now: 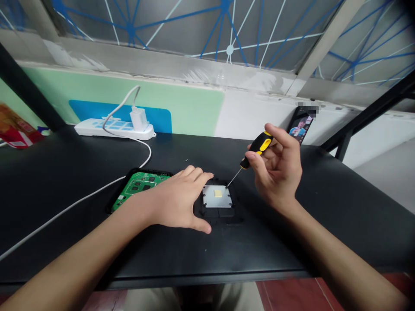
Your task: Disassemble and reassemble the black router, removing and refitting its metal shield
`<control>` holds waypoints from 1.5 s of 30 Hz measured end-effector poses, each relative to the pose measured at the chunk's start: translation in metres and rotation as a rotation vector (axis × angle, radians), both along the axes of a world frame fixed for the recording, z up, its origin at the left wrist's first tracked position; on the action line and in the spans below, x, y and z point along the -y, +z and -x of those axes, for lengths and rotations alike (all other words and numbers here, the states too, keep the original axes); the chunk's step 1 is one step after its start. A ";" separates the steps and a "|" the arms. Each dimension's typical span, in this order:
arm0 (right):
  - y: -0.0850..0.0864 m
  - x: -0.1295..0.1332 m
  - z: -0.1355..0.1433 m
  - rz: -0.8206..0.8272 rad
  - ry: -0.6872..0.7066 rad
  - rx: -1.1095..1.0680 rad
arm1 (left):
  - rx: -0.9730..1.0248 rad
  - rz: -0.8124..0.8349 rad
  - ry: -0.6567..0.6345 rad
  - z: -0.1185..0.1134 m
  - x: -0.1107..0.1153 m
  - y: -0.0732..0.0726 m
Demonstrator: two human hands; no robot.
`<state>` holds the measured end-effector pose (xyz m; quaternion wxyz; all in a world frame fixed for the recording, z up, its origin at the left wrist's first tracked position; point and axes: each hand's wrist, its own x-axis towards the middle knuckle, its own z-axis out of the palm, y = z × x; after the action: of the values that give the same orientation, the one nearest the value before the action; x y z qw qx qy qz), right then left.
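A black and yellow screwdriver (259, 147) is in my right hand (282, 170), its handle slanting between thumb and fingers. Its thin metal tip meets the upper right corner of a silver metal plate (210, 202), where a screw hole sits. The plate, with a small pale yellow pad (218, 193) at its middle, lies in a black plastic housing (223, 213) on the desk. My left hand (177, 198) spans the housing's left side, fingers at its far edge and thumb at its near edge. Under my left forearm, partly hidden, lies a green circuit board (139, 185) in a black frame.
A white power strip (113, 128) with a charger plug (138, 119) stands at the back left. Its white cable (74, 202) runs across the black desk (155, 255). A phone (301, 123) leans on the wall behind my right hand. A tiny screw-like piece (186, 160) lies farther back.
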<state>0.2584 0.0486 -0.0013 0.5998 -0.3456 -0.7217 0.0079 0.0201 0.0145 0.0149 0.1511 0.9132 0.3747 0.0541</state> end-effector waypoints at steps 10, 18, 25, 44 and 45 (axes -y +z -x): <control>-0.001 -0.001 -0.001 0.007 0.014 0.001 | -0.009 -0.003 -0.001 -0.001 0.000 0.000; 0.000 -0.001 0.001 0.019 -0.006 -0.010 | 0.002 0.000 -0.003 -0.001 0.000 0.000; 0.005 0.006 0.004 0.111 0.085 -0.001 | 0.013 0.000 -0.007 0.000 -0.001 -0.001; 0.007 -0.004 0.028 -0.030 0.072 -0.071 | 0.019 -0.023 -0.006 0.001 -0.002 -0.004; 0.006 -0.004 0.029 -0.030 0.087 -0.077 | 0.020 -0.023 -0.008 0.001 -0.002 -0.004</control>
<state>0.2292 0.0530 0.0046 0.6313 -0.3044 -0.7124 0.0366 0.0187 0.0168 0.0112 0.1448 0.9158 0.3687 0.0667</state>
